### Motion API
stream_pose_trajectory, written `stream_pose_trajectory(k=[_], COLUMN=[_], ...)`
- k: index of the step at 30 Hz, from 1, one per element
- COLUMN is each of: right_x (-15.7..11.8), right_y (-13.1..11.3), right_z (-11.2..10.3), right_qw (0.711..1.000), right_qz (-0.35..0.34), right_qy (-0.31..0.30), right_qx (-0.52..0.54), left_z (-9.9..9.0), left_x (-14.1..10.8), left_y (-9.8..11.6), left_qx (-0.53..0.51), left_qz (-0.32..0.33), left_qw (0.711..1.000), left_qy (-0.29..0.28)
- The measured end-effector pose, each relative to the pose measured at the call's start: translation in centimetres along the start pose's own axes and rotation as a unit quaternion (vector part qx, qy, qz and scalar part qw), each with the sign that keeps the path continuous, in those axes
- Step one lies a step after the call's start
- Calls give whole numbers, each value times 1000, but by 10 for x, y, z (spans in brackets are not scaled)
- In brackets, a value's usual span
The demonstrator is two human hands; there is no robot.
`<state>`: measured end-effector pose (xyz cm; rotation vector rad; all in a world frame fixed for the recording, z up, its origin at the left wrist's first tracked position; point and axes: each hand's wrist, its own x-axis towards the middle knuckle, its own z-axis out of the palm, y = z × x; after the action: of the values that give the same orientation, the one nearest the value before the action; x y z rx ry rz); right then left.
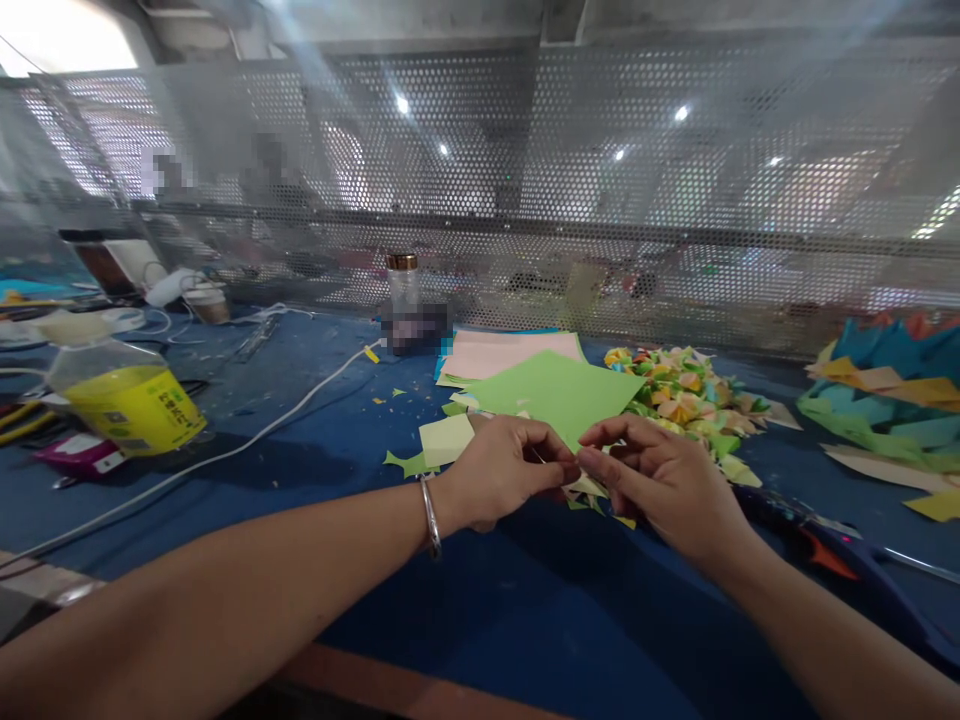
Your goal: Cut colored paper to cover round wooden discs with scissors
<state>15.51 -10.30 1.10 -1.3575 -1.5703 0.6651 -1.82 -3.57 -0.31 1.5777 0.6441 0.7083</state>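
Note:
My left hand (517, 465), a silver bangle on its wrist, and my right hand (660, 480) meet fingertip to fingertip above the blue table. Both have thumb and fingers pinched together; what lies between them is too small or hidden to make out. Just behind the fingers is a light green paper sheet (555, 390), over a stack with a pink sheet (517, 355) near its top. Pale yellow paper pieces (446, 440) lie left of my left hand. Beyond my right hand sits a pile of small folded paper pieces (682, 390) in green, yellow and orange.
A dark blue glue gun (847, 555) lies at the right, below layered folded paper (885, 380). At the left stand a yellow-labelled bottle (127, 400) and a cup (206, 300). A white cable (277, 425) crosses the table (360, 590). A jar (403, 285) stands by the perforated screen (480, 180).

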Motion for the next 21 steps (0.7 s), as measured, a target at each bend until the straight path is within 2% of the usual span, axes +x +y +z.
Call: stream_pose_trajectory(k=[8,14,21], right_x=[0,0,0], right_y=[10,3,15], right_z=[1,-1,2], right_qw=[1000,1000,999], right_qz=[-21,-7,-17], right_qy=[20,0,19], right_qx=[5,-12,-19], left_z=[-2,-2,-3], left_x=[-1,0,2], left_y=[4,3,0], left_qx=[69,67,58], left_qz=[0,-2,-4], left_qw=[998,998,998], left_qy=[-4,-10,-17])
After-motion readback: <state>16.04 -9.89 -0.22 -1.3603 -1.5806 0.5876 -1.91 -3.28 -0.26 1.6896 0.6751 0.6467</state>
